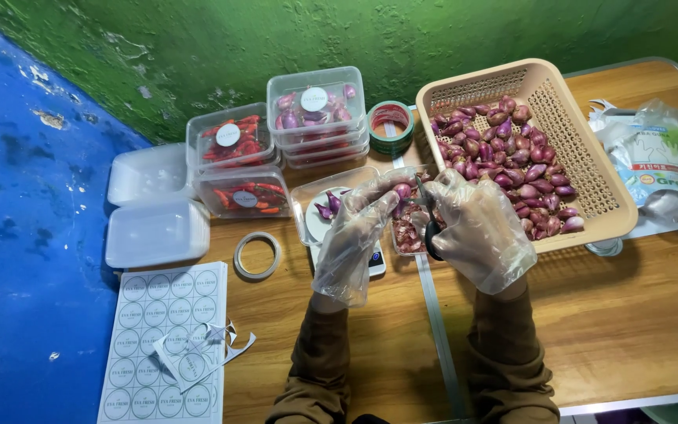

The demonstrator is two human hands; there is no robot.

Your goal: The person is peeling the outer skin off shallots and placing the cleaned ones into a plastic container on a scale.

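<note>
While green and blue walls (198,47) edge the wooden table (629,314), gloved hands (417,228) grip shallot (402,191) and scissors (431,228).

Basket (590,169) of shallots (512,157) right, stacked tubs (315,118) behind hands, sticker sheet (162,345) front-left, perhaps scale (374,263) beneath.

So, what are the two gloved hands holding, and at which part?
The left hand pinches a shallot by its lower end with the fingertips. The right hand holds black-handled scissors by the handle loops, with the blades near the shallot.
</note>
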